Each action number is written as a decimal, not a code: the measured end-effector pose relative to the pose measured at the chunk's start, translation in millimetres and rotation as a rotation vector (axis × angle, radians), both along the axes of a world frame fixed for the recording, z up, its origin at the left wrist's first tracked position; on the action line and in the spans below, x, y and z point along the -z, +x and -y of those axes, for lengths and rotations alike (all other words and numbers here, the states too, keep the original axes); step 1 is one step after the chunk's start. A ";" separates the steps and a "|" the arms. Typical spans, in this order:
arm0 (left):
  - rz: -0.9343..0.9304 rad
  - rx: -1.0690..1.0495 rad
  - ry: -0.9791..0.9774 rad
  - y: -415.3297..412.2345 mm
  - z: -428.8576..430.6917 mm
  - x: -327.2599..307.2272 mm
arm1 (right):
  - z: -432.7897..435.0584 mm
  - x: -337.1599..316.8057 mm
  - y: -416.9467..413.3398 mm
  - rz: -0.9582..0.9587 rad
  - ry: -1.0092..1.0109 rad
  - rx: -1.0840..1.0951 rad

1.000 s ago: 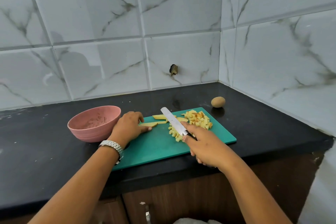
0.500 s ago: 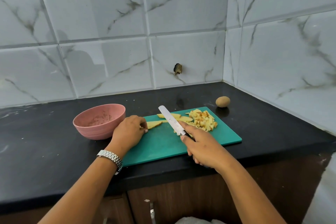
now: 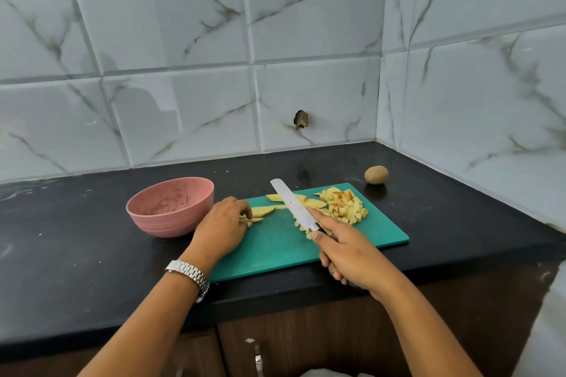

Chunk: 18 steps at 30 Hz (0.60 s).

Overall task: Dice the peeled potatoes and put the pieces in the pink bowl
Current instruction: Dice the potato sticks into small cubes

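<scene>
Right hand (image 3: pixel 346 251) grips the knife (image 3: pixel 294 203) by its handle, fingers wrapped round it; the blade slants over the green cutting board (image 3: pixel 275 251), which lies along the desk (image 3: pixel 76 254) front edge. Left hand (image 3: pixel 223 226) holds potato strips (image 3: pixel 260 211) under curled fingertips at the board's left end. Diced pieces (image 3: pixel 343 205) are piled at the board's far right corner. The pink bowl (image 3: pixel 170 208) stands just beside the board's left end. A whole potato (image 3: pixel 376 175) sits near the desk's back right corner.

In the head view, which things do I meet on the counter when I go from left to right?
pink bowl → left hand → knife → diced potato pile → whole unpeeled potato
</scene>
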<state>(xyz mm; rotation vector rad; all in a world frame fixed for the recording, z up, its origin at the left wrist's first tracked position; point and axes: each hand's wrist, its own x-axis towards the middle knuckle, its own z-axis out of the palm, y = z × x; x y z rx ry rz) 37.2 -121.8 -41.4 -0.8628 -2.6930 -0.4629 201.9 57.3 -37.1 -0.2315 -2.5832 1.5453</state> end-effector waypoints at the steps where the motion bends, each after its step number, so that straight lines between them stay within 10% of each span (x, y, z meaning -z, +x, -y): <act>1: 0.006 0.009 -0.004 1.1 -0.1 -0.5 | 0.1 0.1 0.5 -0.003 0.004 -0.001; 18: -0.002 -0.064 0.123 65.2 -21.6 5.1 | 22.6 3.8 42.7 -0.022 0.593 0.019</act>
